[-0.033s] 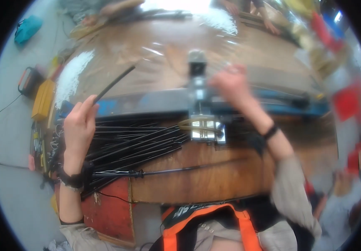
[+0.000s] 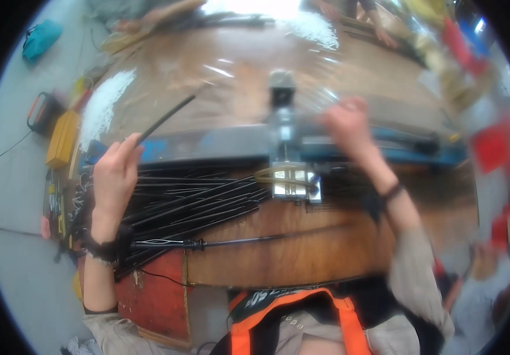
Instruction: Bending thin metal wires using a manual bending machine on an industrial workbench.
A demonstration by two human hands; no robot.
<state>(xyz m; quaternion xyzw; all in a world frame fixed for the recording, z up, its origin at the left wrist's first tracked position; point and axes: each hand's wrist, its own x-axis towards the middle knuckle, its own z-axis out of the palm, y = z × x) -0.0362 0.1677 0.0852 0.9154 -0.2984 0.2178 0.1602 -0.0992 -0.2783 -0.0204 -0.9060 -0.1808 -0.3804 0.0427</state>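
My left hand (image 2: 116,171) is closed around one end of a thin black rod (image 2: 169,118), which slants up and to the right over the table. To the right of a metal clamp-like device (image 2: 284,127), my right hand (image 2: 349,124) is raised with its fingers curled in. Motion blurs that hand, and whatever it may hold cannot be made out. The device stands upright on a blue-grey metal rail (image 2: 225,144). At its foot is a shiny metal block (image 2: 293,183) with a yellowish loop of tubing beside it. Below my left hand lies a bundle of long black rods (image 2: 207,198).
A long black rod with a collar (image 2: 198,244) lies across the near wooden tabletop (image 2: 302,260). White strips (image 2: 107,109) lie at the far left, by a yellow box (image 2: 62,139). Other people's hands (image 2: 385,38) are at the far side. A red board (image 2: 151,302) sits at lower left.
My right hand has shifted a little to the right, away from the clamp-like device. My left hand and its rod appear slightly further right in the picture.
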